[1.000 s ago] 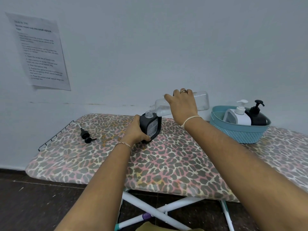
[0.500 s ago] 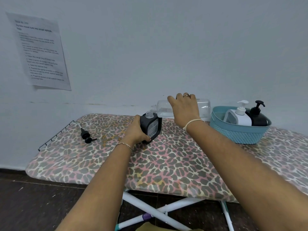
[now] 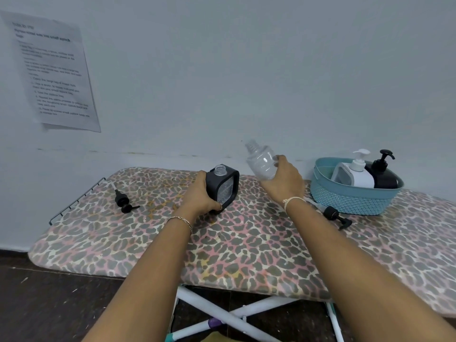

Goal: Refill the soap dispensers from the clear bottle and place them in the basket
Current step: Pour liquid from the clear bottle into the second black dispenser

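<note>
Soap dispenser (image 3: 225, 191), black and uncapped, upright on leopard-print ironing board (image 3: 246, 248) against pale wall (image 3: 246, 70), left hand (image 3: 199, 196) curled round it, right hand (image 3: 286, 183) at its 3 o'clock gripping tilted clear bottle (image 3: 260, 161), teal basket (image 3: 350, 201) farther toward 3 o'clock

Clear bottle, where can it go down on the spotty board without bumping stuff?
The widest bare patch is the front strip of the board, along its near edge. Another lies between the loose pump at left and the black dispenser. It is crowded right of the clear bottle: a second pump lies just before the basket.
</note>
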`<state>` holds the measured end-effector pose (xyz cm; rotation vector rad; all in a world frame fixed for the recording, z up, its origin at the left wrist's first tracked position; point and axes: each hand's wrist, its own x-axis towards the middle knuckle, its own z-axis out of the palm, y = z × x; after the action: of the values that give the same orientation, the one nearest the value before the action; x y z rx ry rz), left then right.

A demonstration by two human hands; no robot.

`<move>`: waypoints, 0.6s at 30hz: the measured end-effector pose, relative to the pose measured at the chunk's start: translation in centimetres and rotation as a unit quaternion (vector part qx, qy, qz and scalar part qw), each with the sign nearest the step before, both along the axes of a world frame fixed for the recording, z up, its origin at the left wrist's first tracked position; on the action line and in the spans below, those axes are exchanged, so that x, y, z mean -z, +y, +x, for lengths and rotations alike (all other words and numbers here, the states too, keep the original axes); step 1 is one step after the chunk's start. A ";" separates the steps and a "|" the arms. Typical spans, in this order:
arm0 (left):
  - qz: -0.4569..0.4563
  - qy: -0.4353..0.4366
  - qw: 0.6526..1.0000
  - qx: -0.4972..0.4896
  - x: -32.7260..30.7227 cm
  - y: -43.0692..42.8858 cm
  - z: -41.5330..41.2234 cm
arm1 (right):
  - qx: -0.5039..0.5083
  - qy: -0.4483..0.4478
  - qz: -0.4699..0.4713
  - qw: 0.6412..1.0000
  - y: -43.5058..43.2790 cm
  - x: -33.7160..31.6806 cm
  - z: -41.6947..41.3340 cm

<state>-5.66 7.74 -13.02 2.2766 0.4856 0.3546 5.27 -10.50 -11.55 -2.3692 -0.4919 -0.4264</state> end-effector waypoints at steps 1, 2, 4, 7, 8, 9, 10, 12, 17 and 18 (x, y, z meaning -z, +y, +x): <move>-0.002 -0.001 1.000 0.001 0.0 0.0 0.0 | 0.001 0.017 0.045 0.999 0.0 0.1 0.0; -0.006 -0.001 1.000 0.001 0.1 0.0 0.1 | 0.002 0.028 0.082 0.996 0.1 0.2 -0.1; -0.009 -0.001 1.000 0.001 0.1 0.1 0.2 | 0.008 0.039 0.142 0.989 0.3 0.5 -0.1; -0.009 -0.001 1.000 -0.003 0.2 0.2 0.3 | 0.019 0.046 0.201 0.978 0.7 1.1 -0.1; -0.006 -0.001 1.000 -0.004 0.3 0.2 0.4 | 0.022 0.044 0.209 0.977 0.9 1.4 -0.1; -0.004 -0.001 1.000 -0.006 0.3 0.2 0.4 | 0.025 0.042 0.213 0.976 1.0 1.6 -0.1; -0.003 0.000 1.000 -0.007 0.3 0.2 0.4 | 0.026 0.042 0.214 0.976 1.0 1.8 -0.1; -0.001 0.001 1.000 -0.009 0.3 0.1 0.3 | 0.031 0.052 0.221 0.973 1.0 2.1 0.0; 0.002 0.009 1.000 -0.012 0.3 0.1 0.2 | 0.050 0.081 0.246 0.965 0.4 2.5 0.3; 0.005 0.010 1.000 -0.012 0.3 0.1 0.2 | 0.051 0.082 0.245 0.965 0.3 2.5 0.3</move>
<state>-5.43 7.82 -13.30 2.2887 0.5225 0.3463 5.53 -10.19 -14.09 -1.9320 -0.1605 -0.3477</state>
